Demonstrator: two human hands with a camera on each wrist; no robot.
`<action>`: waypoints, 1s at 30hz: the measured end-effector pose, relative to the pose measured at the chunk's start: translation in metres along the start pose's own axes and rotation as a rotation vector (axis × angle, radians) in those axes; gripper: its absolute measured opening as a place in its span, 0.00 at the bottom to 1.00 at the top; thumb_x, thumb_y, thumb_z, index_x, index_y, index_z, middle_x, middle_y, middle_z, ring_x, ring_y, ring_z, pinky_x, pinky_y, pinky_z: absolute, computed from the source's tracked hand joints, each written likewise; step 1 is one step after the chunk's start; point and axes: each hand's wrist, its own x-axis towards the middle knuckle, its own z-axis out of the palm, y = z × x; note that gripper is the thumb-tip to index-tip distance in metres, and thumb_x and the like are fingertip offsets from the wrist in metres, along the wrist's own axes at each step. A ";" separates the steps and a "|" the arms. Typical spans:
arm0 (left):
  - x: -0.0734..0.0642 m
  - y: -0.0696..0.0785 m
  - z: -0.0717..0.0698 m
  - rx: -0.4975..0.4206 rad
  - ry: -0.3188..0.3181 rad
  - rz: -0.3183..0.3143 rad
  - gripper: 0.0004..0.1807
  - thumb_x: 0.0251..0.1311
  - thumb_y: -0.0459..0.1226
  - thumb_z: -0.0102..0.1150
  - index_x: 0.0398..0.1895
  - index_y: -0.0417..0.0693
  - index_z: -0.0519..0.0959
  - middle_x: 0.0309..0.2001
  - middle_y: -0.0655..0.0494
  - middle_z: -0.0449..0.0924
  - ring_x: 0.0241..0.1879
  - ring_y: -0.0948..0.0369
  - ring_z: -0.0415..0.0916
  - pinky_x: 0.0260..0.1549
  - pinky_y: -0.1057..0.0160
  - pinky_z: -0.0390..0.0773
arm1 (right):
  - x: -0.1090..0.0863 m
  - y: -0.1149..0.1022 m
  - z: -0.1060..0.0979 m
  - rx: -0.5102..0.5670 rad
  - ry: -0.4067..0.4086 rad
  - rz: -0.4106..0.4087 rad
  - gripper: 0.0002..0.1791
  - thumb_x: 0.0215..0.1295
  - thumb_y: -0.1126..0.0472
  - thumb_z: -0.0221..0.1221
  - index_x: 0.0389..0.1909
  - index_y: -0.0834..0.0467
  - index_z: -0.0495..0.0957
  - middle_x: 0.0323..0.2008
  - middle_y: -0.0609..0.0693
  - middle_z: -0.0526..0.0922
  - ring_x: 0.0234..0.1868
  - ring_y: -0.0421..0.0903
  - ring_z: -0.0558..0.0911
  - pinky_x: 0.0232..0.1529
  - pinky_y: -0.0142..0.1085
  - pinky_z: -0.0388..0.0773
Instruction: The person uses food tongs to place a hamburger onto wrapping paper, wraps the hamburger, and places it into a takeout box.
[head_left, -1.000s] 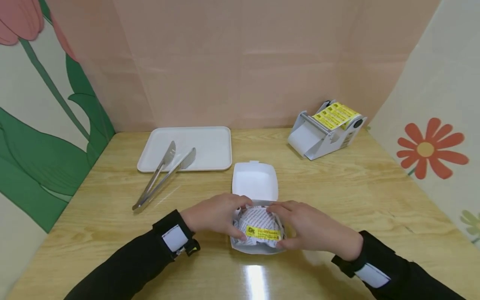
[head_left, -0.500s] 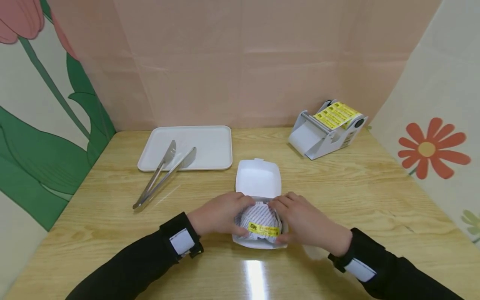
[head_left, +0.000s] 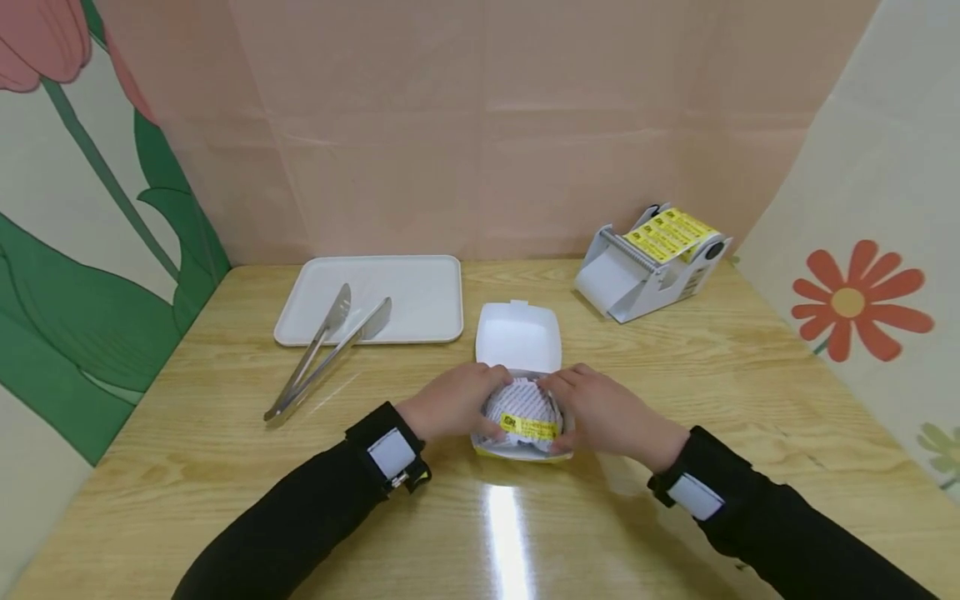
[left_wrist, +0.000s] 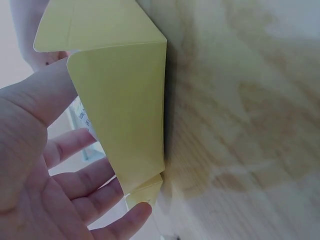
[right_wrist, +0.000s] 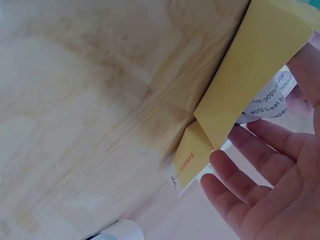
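A paper-wrapped burger with a yellow label sits inside a burger box, whose white-lined lid stands open at the back. My left hand holds the burger from the left, thumb toward the front and fingers toward the back. From the right, my right hand grips it in the same way. The wrist views show the box's yellow outer wall on the tabletop. Fingers of both hands reach over its edge. Printed wrapping paper shows past the wall in the right wrist view; the fingertips inside are hidden.
Metal tongs lie at the left, their tips on a white tray. At the back right stands a label dispenser with a roll of yellow labels. A pink backdrop rises behind the wooden table.
The box, with the burger in it, has moved away from the person, toward the back of the table. Both hands have moved along with it and remain around the burger.
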 end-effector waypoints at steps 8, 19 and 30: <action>0.013 -0.003 -0.003 -0.054 0.005 -0.037 0.37 0.43 0.46 0.78 0.58 0.47 0.74 0.47 0.57 0.80 0.42 0.64 0.74 0.44 0.67 0.73 | 0.009 0.006 -0.001 0.025 -0.039 0.056 0.47 0.42 0.42 0.76 0.61 0.63 0.72 0.56 0.57 0.78 0.56 0.55 0.75 0.57 0.49 0.72; 0.012 -0.004 -0.009 -0.087 0.006 -0.048 0.35 0.51 0.49 0.73 0.61 0.46 0.75 0.55 0.55 0.79 0.52 0.61 0.74 0.54 0.62 0.72 | 0.007 0.015 -0.007 0.143 -0.017 0.018 0.45 0.49 0.42 0.72 0.62 0.66 0.71 0.57 0.60 0.78 0.58 0.58 0.75 0.58 0.53 0.71; 0.023 -0.025 -0.028 -0.159 0.276 -0.288 0.17 0.66 0.43 0.59 0.50 0.39 0.79 0.47 0.47 0.81 0.42 0.55 0.77 0.42 0.58 0.76 | 0.024 0.055 -0.019 0.503 0.065 0.361 0.31 0.71 0.48 0.55 0.61 0.71 0.69 0.57 0.68 0.75 0.55 0.64 0.76 0.50 0.52 0.76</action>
